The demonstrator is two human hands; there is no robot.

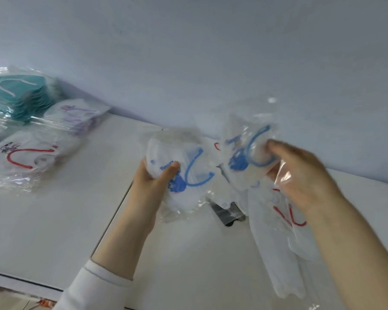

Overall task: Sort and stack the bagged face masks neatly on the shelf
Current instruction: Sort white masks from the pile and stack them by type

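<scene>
White-sleeved left hand [152, 180] grips 1 blue-looped bagged mask [184, 198] by its edge; right hand [300, 177] pinches a 2nd blue-looped mask [242, 157] just right of it, both above the shelf [54, 220]. Sorted stacks [25, 159] lie well left of the left hand, which is nearer them.

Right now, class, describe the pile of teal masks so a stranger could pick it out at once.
Start at the white shelf and look to its far left, by the pale wall. Three piles of bagged masks sit there; the teal pile is the rearmost. Its neighbours, the purple-print pile and the red-loop pile, are white.
</scene>
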